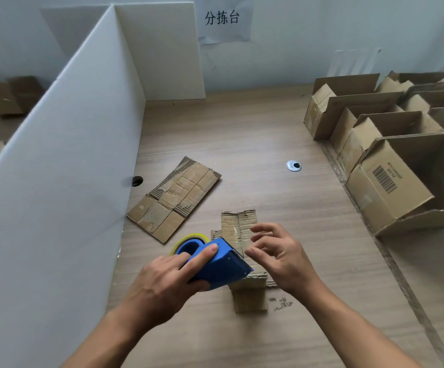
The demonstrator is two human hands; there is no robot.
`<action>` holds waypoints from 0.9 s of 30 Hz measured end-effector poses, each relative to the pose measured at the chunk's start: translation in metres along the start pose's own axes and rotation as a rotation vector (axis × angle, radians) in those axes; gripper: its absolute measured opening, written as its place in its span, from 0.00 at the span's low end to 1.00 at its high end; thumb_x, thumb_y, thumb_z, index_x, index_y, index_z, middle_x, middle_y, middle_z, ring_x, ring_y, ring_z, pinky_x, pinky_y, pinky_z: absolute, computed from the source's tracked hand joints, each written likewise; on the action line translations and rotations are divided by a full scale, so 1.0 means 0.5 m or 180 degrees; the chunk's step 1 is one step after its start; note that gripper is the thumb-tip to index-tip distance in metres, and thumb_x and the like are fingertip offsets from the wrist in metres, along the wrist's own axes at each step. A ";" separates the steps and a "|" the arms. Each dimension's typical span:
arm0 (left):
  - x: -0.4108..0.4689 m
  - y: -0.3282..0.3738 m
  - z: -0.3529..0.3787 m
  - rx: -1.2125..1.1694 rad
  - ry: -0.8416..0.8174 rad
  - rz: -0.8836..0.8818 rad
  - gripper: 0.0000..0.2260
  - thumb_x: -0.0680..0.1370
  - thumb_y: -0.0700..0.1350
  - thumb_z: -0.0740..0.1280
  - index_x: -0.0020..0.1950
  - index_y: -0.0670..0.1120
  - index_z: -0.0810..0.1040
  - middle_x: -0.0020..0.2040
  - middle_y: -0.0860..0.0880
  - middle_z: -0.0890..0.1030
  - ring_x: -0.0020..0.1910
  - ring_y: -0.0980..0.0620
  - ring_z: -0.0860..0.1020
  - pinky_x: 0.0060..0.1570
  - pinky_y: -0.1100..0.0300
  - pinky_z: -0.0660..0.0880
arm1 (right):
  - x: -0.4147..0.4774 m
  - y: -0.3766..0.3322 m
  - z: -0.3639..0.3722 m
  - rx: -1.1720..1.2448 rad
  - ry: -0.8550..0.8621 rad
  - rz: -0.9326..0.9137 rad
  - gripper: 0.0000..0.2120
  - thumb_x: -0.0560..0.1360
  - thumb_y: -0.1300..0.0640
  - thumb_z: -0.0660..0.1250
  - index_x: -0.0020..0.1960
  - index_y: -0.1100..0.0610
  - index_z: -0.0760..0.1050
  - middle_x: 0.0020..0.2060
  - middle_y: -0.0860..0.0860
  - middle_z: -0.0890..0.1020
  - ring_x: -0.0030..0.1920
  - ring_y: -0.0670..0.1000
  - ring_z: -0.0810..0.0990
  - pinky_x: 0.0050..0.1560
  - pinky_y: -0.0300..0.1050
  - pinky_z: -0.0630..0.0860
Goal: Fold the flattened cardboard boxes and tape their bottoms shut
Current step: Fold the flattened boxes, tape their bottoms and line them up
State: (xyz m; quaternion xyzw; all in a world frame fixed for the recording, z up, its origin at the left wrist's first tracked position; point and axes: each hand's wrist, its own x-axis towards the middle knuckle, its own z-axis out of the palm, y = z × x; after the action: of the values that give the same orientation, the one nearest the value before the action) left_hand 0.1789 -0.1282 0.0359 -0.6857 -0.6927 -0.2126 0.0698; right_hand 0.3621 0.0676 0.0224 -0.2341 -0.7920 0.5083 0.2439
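My left hand (167, 277) grips a blue tape dispenser (219, 264) with a yellowish tape roll at its back, its toothed blade pointing right. Under the dispenser stands a small folded cardboard box (244, 235), flaps up at the far side. My right hand (276, 253) hovers just right of the blade with fingers loosely curled, above the box; whether it pinches the tape end I cannot tell. A flattened cardboard box (174, 199) lies on the wooden table, further left and beyond.
A white partition board (64, 168) walls off the left side. Several opened-up cardboard boxes (391, 187) stand in rows at the right. A round cable grommet (293, 166) sits in the table (268, 128) beyond my hands. More boxes lie past the partition at far left.
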 end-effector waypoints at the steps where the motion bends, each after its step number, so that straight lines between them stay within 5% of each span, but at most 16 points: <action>1: 0.001 -0.001 -0.002 -0.0073 -0.0035 -0.0019 0.28 0.79 0.54 0.64 0.77 0.54 0.59 0.38 0.51 0.77 0.34 0.51 0.72 0.32 0.57 0.70 | 0.002 0.002 0.000 -0.0078 0.0062 -0.0043 0.06 0.73 0.59 0.76 0.38 0.51 0.83 0.56 0.50 0.78 0.52 0.42 0.81 0.45 0.31 0.76; 6: 0.001 -0.002 -0.009 -0.0562 -0.0225 -0.0294 0.29 0.78 0.53 0.63 0.78 0.56 0.59 0.46 0.51 0.81 0.40 0.54 0.73 0.39 0.62 0.69 | 0.007 0.003 -0.013 -0.0239 0.0048 -0.0102 0.06 0.73 0.58 0.75 0.37 0.55 0.84 0.57 0.47 0.78 0.54 0.41 0.79 0.45 0.29 0.75; 10: -0.002 -0.005 -0.013 -0.0898 -0.0509 -0.0737 0.31 0.77 0.57 0.62 0.78 0.67 0.54 0.60 0.60 0.80 0.48 0.58 0.77 0.45 0.67 0.72 | 0.005 0.001 -0.019 -0.0310 -0.0019 -0.0117 0.08 0.73 0.53 0.75 0.35 0.45 0.82 0.58 0.44 0.77 0.56 0.40 0.78 0.47 0.28 0.74; 12: 0.001 -0.012 -0.017 -0.1051 -0.0731 -0.1027 0.32 0.77 0.58 0.62 0.74 0.76 0.48 0.58 0.69 0.74 0.47 0.64 0.74 0.46 0.75 0.68 | 0.004 0.008 -0.030 -0.0333 0.0042 0.0004 0.10 0.73 0.55 0.76 0.34 0.45 0.82 0.58 0.43 0.77 0.56 0.39 0.78 0.49 0.28 0.73; 14: 0.005 -0.021 -0.020 -0.1181 -0.1043 -0.1104 0.33 0.77 0.57 0.62 0.71 0.80 0.45 0.57 0.66 0.74 0.47 0.66 0.72 0.48 0.75 0.67 | -0.002 0.018 -0.040 -0.0372 -0.0008 0.0158 0.08 0.73 0.57 0.76 0.35 0.52 0.85 0.58 0.43 0.76 0.57 0.38 0.77 0.50 0.27 0.73; 17: 0.030 -0.030 -0.032 -0.1234 -0.1499 -0.1037 0.33 0.79 0.55 0.64 0.69 0.81 0.46 0.64 0.62 0.74 0.55 0.60 0.73 0.54 0.70 0.69 | -0.015 0.035 -0.051 -0.0192 -0.0026 0.0435 0.07 0.73 0.58 0.76 0.35 0.54 0.85 0.58 0.41 0.76 0.58 0.38 0.76 0.51 0.32 0.75; 21: 0.048 -0.045 -0.043 -0.1189 -0.1951 -0.1051 0.29 0.81 0.53 0.65 0.69 0.77 0.50 0.57 0.73 0.68 0.51 0.73 0.71 0.48 0.80 0.63 | -0.032 0.048 -0.085 0.0048 0.0026 0.0870 0.09 0.73 0.57 0.75 0.34 0.51 0.86 0.59 0.41 0.76 0.59 0.37 0.76 0.54 0.38 0.76; 27: 0.073 -0.058 -0.052 -0.1370 -0.2385 -0.1167 0.28 0.80 0.62 0.62 0.69 0.81 0.48 0.62 0.63 0.73 0.54 0.63 0.74 0.52 0.65 0.70 | -0.051 0.062 -0.098 0.0448 0.0268 0.1247 0.09 0.73 0.57 0.75 0.34 0.56 0.85 0.57 0.44 0.77 0.59 0.42 0.77 0.62 0.52 0.77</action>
State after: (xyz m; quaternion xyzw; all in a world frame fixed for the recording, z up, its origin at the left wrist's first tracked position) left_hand 0.1437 -0.1041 0.0678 -0.5804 -0.7200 -0.0980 -0.3676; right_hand 0.4163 0.0971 0.0081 -0.3870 -0.6830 0.5899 0.1890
